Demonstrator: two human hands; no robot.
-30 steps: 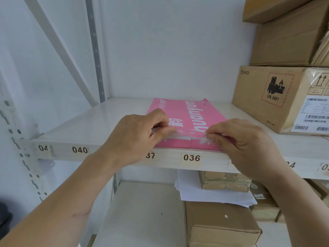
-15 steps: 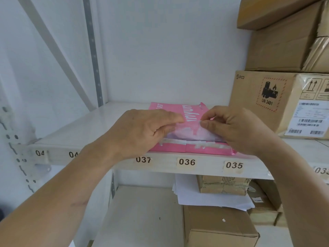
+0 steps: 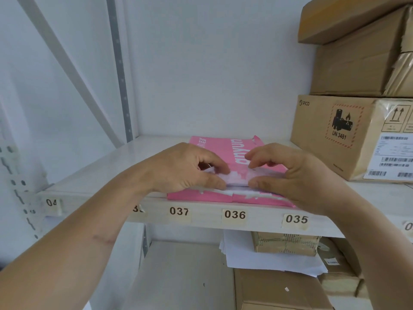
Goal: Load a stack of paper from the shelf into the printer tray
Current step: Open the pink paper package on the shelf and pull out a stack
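A pink paper ream (image 3: 225,151) lies flat on the white shelf (image 3: 93,175), its near end at the shelf's front edge above labels 037 to 035. The wrapper's near flap is torn open, and white sheets show in the gap. My left hand (image 3: 185,168) pinches the lifted flap on the left, thumb below and fingers on top. My right hand (image 3: 290,173) pinches the same flap on the right, thumb at the opening. No printer tray is in view.
Brown cardboard boxes (image 3: 348,135) are stacked on the shelf right of the ream. On the lower shelf lie loose white sheets (image 3: 263,258) and more cardboard boxes (image 3: 281,291). A metal upright and diagonal brace (image 3: 120,70) stand at the back left.
The torn flap has been lifted higher off the ream's end, and more white paper shows. Both hands have shifted from the front edge up onto the flap.
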